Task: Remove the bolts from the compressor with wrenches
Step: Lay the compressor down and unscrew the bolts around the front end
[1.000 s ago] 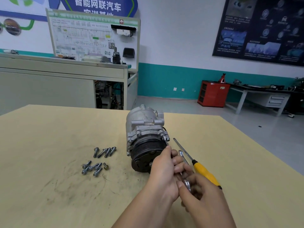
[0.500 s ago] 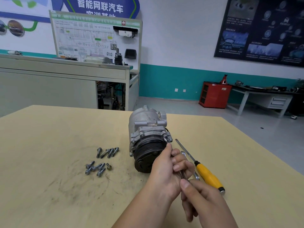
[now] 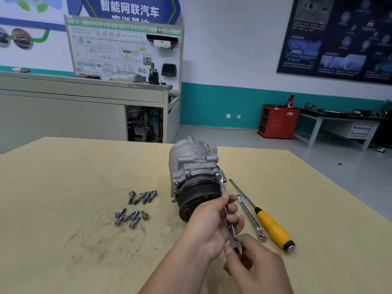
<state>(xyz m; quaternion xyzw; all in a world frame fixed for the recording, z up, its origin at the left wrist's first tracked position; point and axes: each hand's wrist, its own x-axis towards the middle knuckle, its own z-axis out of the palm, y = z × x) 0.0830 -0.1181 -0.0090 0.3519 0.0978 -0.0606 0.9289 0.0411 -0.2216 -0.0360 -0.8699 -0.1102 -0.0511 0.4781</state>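
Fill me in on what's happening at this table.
A person is working a wrench on the compressor lying on the yellow table. The left hand grips the wrench's shank and the right hand pinches its near end; the far end sits at the compressor's front flange. Loose bolts lie in two clusters to the left. A second wrench and a yellow-handled screwdriver lie untouched on the right.

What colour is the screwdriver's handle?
Yellow with a black collar; the screwdriver shows best in the head view.
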